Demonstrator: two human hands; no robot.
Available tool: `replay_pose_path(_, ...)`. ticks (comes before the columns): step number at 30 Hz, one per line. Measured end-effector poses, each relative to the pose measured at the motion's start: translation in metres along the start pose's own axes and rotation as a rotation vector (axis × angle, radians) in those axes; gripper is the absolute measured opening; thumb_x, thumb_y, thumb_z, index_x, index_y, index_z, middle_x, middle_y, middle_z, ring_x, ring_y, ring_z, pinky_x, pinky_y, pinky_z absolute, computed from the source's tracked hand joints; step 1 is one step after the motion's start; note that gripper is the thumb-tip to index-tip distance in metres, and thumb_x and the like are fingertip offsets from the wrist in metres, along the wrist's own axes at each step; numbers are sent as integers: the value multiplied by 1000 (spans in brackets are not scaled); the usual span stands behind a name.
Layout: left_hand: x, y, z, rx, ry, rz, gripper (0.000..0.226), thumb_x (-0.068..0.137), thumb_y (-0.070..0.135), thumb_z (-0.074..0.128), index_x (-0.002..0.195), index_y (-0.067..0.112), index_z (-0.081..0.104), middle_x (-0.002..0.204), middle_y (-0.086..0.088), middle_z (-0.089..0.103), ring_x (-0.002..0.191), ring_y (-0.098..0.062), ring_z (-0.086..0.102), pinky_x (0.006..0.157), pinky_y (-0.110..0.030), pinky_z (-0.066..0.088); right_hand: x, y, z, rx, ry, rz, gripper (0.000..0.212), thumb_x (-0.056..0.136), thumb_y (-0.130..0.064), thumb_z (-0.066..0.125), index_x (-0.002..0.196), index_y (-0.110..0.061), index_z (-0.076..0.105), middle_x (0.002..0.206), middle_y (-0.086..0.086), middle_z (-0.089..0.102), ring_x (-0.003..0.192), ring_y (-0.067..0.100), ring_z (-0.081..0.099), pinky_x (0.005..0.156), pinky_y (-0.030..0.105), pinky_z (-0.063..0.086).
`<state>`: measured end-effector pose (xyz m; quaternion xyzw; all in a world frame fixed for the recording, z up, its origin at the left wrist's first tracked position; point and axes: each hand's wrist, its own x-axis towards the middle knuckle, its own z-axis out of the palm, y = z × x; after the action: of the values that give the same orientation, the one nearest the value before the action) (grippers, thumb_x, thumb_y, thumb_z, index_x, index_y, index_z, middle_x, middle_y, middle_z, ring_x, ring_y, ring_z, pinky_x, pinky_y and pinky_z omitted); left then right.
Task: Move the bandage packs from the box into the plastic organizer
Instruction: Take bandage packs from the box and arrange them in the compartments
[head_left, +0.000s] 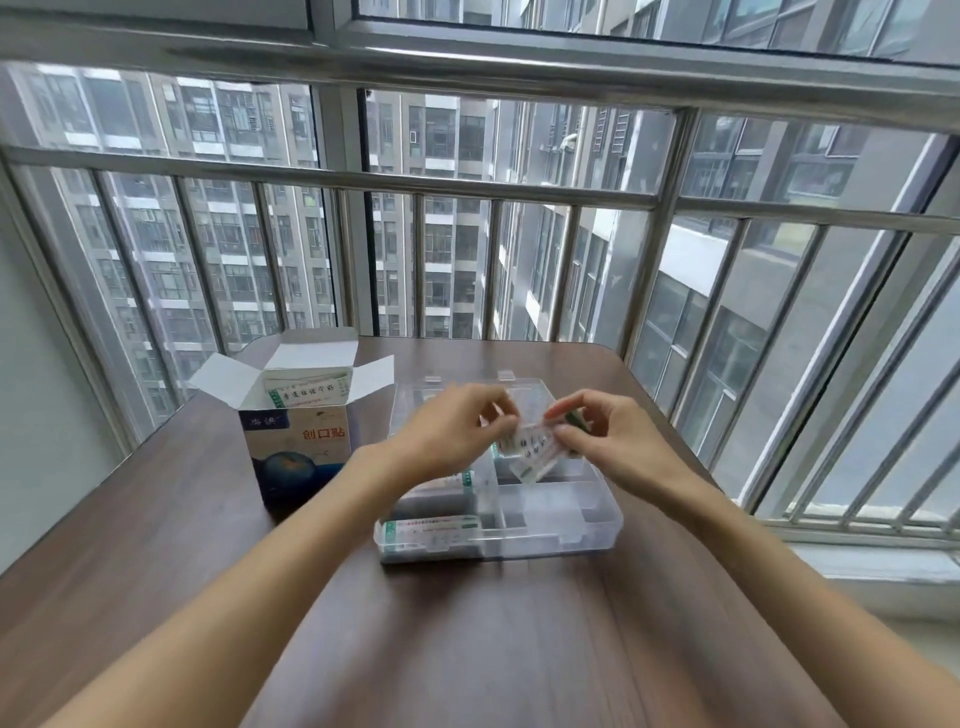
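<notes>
Soft daylight through the window (467, 234); edges bowed; hands motion-blurred.

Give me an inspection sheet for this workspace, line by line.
Surface: brown wooden table.
Job's things: cardboard box with flaps open, packs visible inside; clear plastic organizer, lid open, with bandage packs in its left compartments; one bandage pack held above it.
Clutter: nothing seen.
Grippers: left hand and right hand both pinch the held pack.
Cables: nothing seen.
Surroundings: metal window railing behind the table; apartment buildings outside.
</notes>
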<state>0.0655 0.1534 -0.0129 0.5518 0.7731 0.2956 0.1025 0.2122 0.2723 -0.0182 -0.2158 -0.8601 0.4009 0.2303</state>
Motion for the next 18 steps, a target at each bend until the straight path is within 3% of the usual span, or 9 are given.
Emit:
replay_pose_path(4,-2,0,-4,272,24,46,15,93,36,58,103,31,68,97,16,68,74,1,52,56,-14,33,1,12,6,-178,55,-72,17,86,-15,67,87,-32,66,86,-9,69,83,8,68,73,28,59)
replay_pose_path(9,0,2,-11,326,-6,77,18,91,39,60,108,34,64,100,16,68,83,-3,52,57,-13,30,-3,19,13,-218,104,-109,16,84,-24,69,83,-39,65,83,-8,71,75,8,68,68,35,58)
replay_pose_path(11,-1,1,-11,321,-55,89,15,91,38,61,104,35,66,99,16,68,87,-3,56,63,-17,37,-5,20,11,-295,56,-112,6,85,-31,66,88,-36,67,81,-9,71,74,7,67,69,33,56)
replay_pose_path(15,-1,2,-10,335,-95,108,14,90,35,62,103,36,69,100,15,69,84,-1,54,74,-24,47,1,14,3,-518,-93,-65,15,89,-37,59,102,-30,64,74,-7,67,69,9,59,66,22,36)
replay_pose_path(18,1,5,-10,369,-115,122,16,90,33,63,104,34,69,102,13,70,88,-4,58,76,-26,49,9,4,-4,-582,-223,-32,17,89,-33,60,105,-26,62,66,-14,53,60,1,47,57,17,30)
